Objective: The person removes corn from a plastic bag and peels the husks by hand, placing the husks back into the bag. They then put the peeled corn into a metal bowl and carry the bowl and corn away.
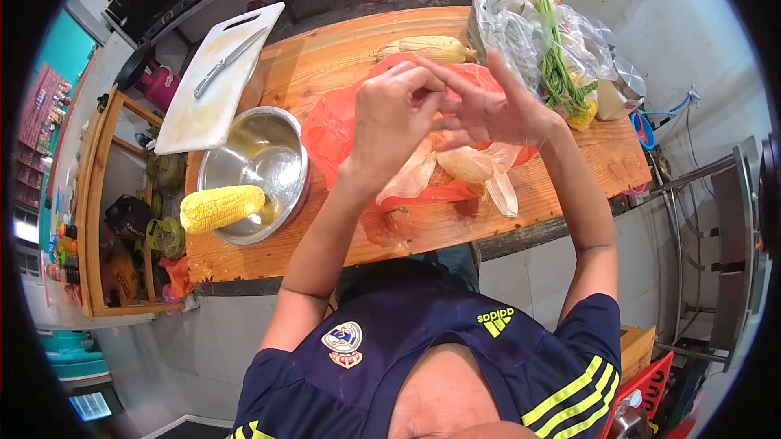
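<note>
My left hand is closed, its fingertips pinched together against the fingers of my right hand; what they hold, if anything, is too small to make out. My right hand has its fingers stretched out, palm partly showing. Both hover over a red plastic bag spread on the table. Pale corn husks lie on the bag below them. A peeled corn cob rests across the near rim of a metal bowl at left. Beyond the bag lies another ear of corn, pale and apparently in its husk.
A white cutting board with a knife on it leans over the bowl's far side. Clear plastic bags and green leafy vegetables crowd the wooden table's far right. A metal rack stands at right.
</note>
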The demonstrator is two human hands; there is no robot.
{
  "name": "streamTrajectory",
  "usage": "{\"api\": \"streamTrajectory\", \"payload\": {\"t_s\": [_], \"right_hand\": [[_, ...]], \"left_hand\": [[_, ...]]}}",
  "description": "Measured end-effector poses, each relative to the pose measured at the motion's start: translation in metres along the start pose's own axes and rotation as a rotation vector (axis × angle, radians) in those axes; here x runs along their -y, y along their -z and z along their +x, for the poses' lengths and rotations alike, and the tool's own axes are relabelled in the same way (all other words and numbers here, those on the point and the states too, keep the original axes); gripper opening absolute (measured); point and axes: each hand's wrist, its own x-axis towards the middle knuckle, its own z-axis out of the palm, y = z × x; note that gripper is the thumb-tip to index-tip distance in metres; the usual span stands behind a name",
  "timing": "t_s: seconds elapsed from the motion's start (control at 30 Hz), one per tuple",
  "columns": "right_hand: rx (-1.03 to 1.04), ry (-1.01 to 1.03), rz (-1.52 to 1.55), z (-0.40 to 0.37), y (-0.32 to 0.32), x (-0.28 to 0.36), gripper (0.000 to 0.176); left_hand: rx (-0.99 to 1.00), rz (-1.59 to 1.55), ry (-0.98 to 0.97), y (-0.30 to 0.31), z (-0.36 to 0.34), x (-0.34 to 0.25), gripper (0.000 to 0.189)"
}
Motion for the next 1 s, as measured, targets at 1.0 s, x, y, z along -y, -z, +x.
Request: {"api": "streamTrajectory", "payload": {"t_s": [1.0], "right_hand": [[-0.338, 0.227, 0.398, 0.018, 0.017, -0.01, 0.07]], "left_hand": [[0.071, -0.106, 0.023, -0.004, -0.012, -0.03, 0.036]]}}
